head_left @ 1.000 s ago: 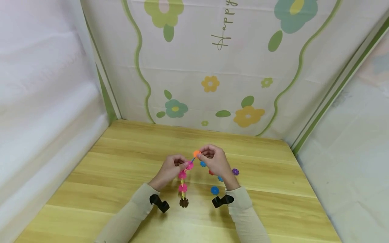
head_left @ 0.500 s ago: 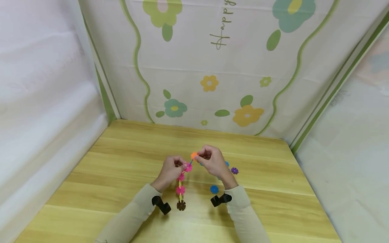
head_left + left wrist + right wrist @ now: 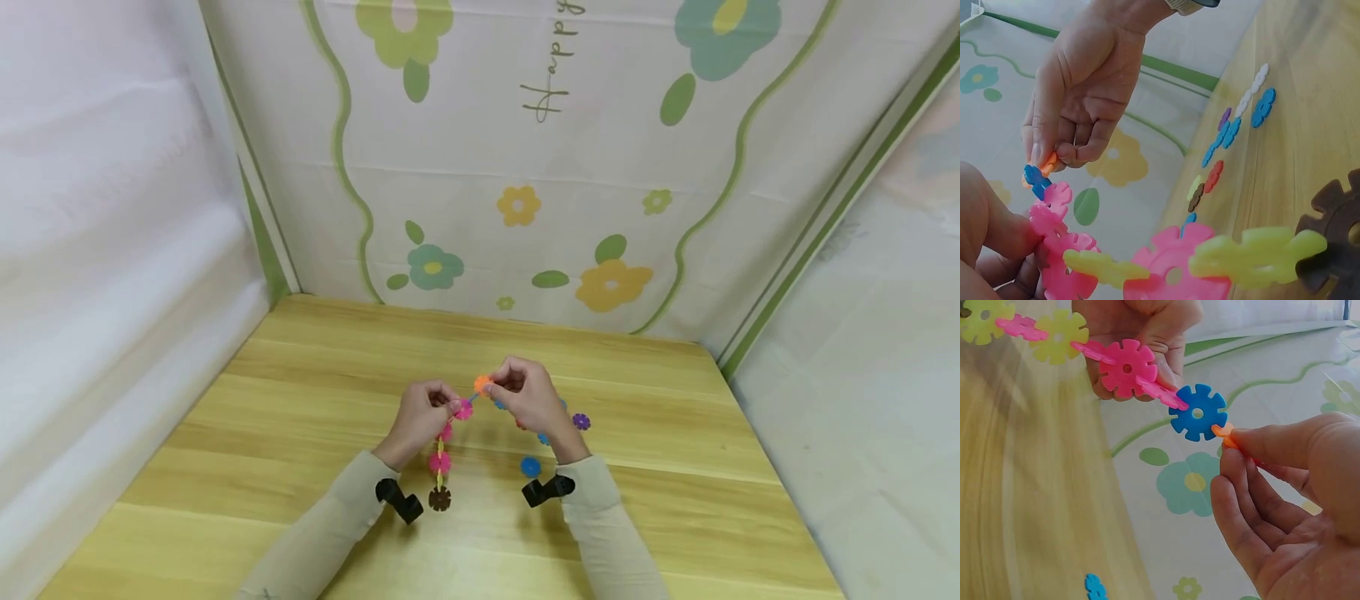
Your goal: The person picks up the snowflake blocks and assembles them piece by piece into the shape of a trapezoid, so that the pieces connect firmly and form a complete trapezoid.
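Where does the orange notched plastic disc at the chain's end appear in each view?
Head: the orange notched plastic disc is below centre, pinched by the right hand.
Left wrist: left side, near mid-height, the disc partly hidden.
Right wrist: right of centre, near mid-height, the disc nearly edge-on.
Shared landmark: the blue notched plastic disc joined to it, a thin strip in the head view.

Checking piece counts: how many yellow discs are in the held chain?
2: one yellow disc between two pink discs, another between a pink disc and the brown disc.
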Action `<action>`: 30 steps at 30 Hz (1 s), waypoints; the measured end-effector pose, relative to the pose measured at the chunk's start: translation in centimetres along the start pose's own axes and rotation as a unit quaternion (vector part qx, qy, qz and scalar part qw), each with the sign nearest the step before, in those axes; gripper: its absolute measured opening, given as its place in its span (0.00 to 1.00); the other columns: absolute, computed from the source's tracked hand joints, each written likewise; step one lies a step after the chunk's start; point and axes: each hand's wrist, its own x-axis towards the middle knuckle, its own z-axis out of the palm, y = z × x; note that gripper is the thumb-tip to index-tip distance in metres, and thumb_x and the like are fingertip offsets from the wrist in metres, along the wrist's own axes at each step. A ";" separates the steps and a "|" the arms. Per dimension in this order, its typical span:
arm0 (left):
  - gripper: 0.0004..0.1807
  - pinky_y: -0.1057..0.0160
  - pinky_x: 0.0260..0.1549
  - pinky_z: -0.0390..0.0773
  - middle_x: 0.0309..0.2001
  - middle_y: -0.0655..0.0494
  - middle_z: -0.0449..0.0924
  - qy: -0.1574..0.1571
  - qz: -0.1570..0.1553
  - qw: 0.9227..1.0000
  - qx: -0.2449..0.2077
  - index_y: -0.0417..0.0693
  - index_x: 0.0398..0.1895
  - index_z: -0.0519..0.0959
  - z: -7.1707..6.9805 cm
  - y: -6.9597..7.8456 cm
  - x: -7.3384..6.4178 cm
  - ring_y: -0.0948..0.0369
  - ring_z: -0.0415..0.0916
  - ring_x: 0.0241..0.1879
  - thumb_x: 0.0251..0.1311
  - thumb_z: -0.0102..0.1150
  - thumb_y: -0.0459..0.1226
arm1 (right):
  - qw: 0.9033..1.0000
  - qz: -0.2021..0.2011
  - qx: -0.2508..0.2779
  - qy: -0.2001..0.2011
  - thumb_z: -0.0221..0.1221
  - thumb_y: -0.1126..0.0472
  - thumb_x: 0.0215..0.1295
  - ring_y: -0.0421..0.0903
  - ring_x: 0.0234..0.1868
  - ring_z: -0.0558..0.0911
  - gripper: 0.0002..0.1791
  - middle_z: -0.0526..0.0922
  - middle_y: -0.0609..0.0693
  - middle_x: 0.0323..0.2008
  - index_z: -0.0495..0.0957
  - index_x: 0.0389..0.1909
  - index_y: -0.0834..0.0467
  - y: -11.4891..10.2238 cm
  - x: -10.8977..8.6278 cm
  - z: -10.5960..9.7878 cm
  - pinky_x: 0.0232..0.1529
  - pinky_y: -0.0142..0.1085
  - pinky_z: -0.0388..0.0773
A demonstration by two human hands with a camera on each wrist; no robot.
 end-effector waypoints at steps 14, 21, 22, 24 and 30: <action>0.06 0.68 0.23 0.73 0.29 0.49 0.82 0.007 -0.011 1.000 -0.016 0.41 0.31 0.85 0.1 -0.4 -0.1 0.60 0.74 0.26 0.66 0.65 0.26 | 0.999 0.006 0.043 0.017 0.65 0.62 0.74 0.41 0.38 0.87 0.07 0.88 0.63 0.44 0.83 0.41 0.63 1.6 -0.4 0.9 0.38 0.34 0.84; 0.07 0.60 0.41 0.83 0.41 0.50 0.86 -0.106 -0.010 0.994 -0.023 0.46 0.43 0.87 -1.7 0.3 0.7 0.58 0.81 0.39 0.74 0.64 0.40 | 0.999 0.029 0.036 0.016 0.65 0.60 0.75 0.41 0.38 0.88 0.09 0.90 0.62 0.46 0.84 0.48 0.61 0.8 0.4 -0.4 0.42 0.42 0.88; 0.09 0.56 0.46 0.84 0.44 0.51 0.87 -0.123 -0.013 0.992 -0.018 0.48 0.45 0.87 -2.0 0.4 0.9 0.56 0.82 0.42 0.75 0.63 0.42 | 0.999 0.035 0.033 0.008 0.65 0.60 0.75 0.41 0.36 0.87 0.09 0.90 0.62 0.46 0.84 0.49 0.60 0.8 0.7 -0.7 0.38 0.41 0.87; 0.12 0.47 0.55 0.83 0.48 0.52 0.87 -0.142 -0.021 0.990 -0.005 0.50 0.49 0.87 -2.4 0.4 1.1 0.53 0.83 0.49 0.76 0.62 0.46 | 0.999 0.043 0.023 -0.009 0.64 0.58 0.76 0.42 0.35 0.87 0.10 0.90 0.62 0.46 0.85 0.50 0.59 0.9 1.3 -1.1 0.36 0.41 0.86; 0.17 0.39 0.66 0.77 0.57 0.44 0.85 -0.144 -0.016 0.989 -0.016 0.46 0.59 0.83 -2.4 0.7 2.6 0.45 0.82 0.59 0.79 0.57 0.47 | 0.997 0.062 -0.014 -0.039 0.64 0.57 0.77 0.48 0.40 0.88 0.10 0.89 0.64 0.46 0.85 0.51 0.57 0.5 2.6 -2.1 0.43 0.39 0.88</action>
